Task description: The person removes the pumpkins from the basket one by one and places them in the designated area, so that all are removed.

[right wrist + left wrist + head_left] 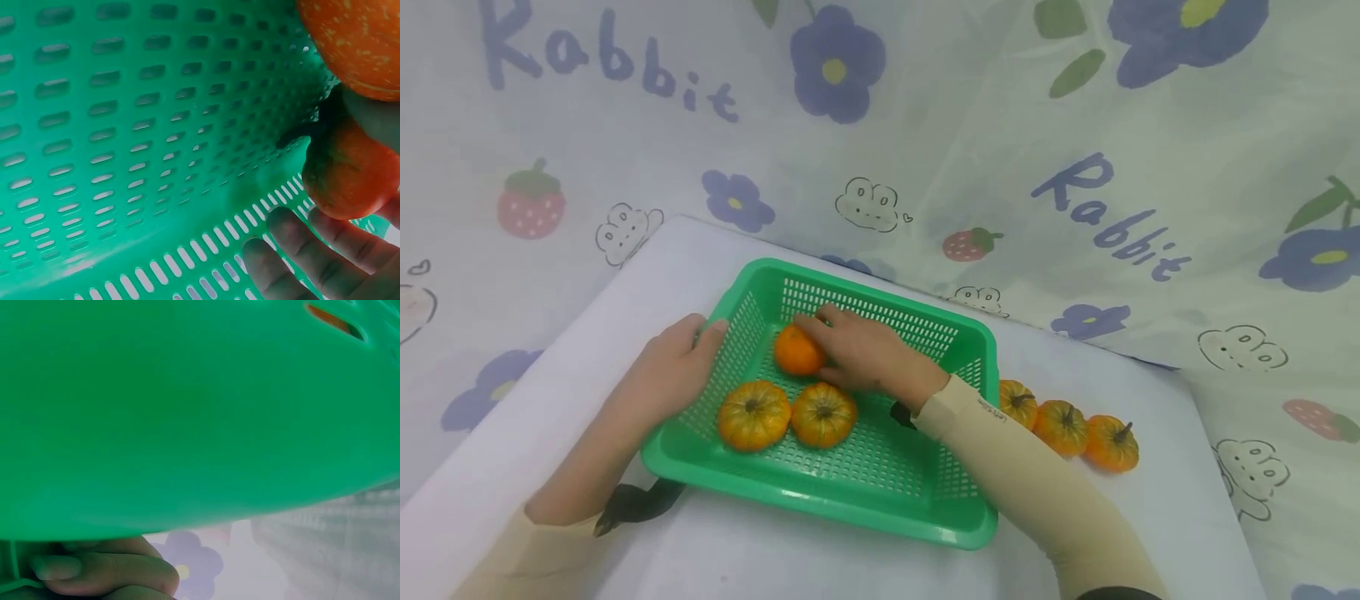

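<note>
My left hand (681,362) grips the left rim of a green plastic basket (820,492); its curled fingers (119,572) show under the rim in the left wrist view. Inside the basket, my right hand (868,350) holds a small orange pumpkin (797,350) near the back left corner, thumb on one side and fingers on the other. The right wrist view shows this pumpkin (353,175) tipped, its dark stem pointing sideways, with some fingers spread below it. Two yellow-orange striped pumpkins (755,415) sit side by side on the basket floor, nearer the front.
Three more striped pumpkins (1060,427) stand in a row on the white table (1165,500), just right of the basket and partly behind the right forearm. A printed cloth (925,150) with flowers and rabbits hangs behind the table.
</note>
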The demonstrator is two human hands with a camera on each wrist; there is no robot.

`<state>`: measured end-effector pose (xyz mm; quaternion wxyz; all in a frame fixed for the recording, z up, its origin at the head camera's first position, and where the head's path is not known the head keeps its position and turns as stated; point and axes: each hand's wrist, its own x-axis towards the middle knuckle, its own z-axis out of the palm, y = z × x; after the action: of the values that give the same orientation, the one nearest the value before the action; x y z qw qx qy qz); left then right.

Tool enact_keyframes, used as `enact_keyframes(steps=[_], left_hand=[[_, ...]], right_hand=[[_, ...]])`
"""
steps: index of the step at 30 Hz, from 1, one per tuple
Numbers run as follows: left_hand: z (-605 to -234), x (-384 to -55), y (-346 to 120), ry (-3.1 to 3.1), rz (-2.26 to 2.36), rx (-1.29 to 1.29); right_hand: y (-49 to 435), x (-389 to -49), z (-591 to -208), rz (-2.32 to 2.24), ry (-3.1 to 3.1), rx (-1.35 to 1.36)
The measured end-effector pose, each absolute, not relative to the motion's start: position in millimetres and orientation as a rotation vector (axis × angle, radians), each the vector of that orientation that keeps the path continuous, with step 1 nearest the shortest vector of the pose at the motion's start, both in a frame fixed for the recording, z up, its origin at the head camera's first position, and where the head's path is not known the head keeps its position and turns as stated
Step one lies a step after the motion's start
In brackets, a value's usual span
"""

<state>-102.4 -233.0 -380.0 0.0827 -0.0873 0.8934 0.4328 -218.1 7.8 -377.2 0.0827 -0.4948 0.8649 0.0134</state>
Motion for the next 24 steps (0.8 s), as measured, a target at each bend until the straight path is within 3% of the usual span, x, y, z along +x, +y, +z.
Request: enact_keyframes(steps=[24], left_hand=[[-377.2, -101.8, -232.9, 2.646, 1.305, -0.275]], right_hand=[[7.2, -220.9, -374.0, -0.093, 2.595, -1.371]])
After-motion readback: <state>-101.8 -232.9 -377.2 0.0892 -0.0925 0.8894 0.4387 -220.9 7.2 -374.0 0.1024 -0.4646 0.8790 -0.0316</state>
